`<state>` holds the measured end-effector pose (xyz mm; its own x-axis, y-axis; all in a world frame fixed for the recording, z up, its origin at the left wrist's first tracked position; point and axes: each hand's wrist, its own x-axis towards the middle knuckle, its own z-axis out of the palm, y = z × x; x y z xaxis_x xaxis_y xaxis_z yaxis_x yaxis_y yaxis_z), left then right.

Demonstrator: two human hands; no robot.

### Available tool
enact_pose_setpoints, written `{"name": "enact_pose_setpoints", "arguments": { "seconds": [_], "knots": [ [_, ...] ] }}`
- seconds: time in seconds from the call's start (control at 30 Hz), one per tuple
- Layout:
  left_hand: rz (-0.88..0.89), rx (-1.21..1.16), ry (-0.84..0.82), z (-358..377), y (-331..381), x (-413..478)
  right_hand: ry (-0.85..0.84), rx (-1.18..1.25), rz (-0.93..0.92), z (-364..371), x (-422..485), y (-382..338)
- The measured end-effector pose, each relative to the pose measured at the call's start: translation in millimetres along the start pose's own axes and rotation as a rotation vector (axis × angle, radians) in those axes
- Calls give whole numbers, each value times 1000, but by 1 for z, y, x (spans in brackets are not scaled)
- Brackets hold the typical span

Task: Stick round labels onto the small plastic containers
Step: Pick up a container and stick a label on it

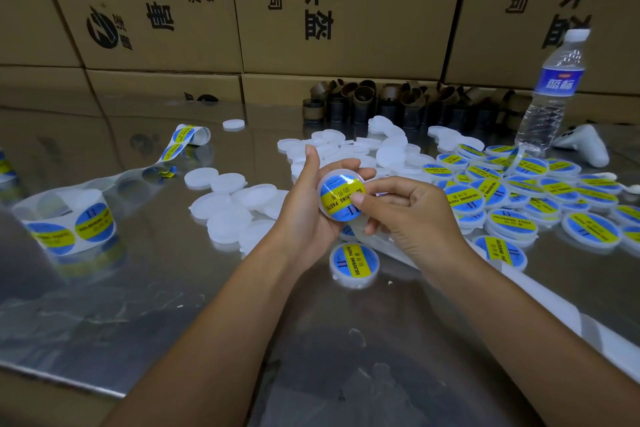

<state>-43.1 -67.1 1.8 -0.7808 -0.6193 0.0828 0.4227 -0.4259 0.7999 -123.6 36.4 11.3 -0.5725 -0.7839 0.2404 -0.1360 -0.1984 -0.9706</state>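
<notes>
My left hand (306, 204) grips a small round white plastic container (341, 196) above the table, its top tilted toward me. A blue and yellow round label covers that top. My right hand (412, 215) presses its thumb on the label's lower right edge, its fingers curled under the container. A labelled container (354, 265) lies on the table just below my hands. Several unlabelled white containers (228, 204) lie to the left and behind. A heap of labelled ones (519, 198) spreads to the right. The label roll (69, 222) stands at the left.
A reflective metal table (173, 305) carries everything. Stacked cardboard boxes (346, 10) wall off the back. A water bottle (550, 94) stands at the right rear, a white controller (585, 146) beside it. Several brown cardboard cores (381, 104) line the back. Used backing strip (519, 295) trails right.
</notes>
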Motion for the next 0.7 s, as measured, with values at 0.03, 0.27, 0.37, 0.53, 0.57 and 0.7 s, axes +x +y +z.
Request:
{"name": "enact_pose_setpoints", "arguments": {
  "seconds": [0.03,0.27,0.37,0.53,0.57,0.7],
  "knots": [
    [-1,1,-5,0,0,0,4,3,11,0,0,0],
    [-7,2,-23,2,-1,0,27,39,57,0,1,1],
    [-14,19,-22,3,-1,-1,37,56,64,0,1,1],
    [-23,46,-20,4,0,-2,36,54,61,0,1,1],
    [-23,55,-22,4,0,-2,37,55,60,0,1,2],
    [3,68,-45,4,0,-4,36,64,69,0,3,3]
  ]
}}
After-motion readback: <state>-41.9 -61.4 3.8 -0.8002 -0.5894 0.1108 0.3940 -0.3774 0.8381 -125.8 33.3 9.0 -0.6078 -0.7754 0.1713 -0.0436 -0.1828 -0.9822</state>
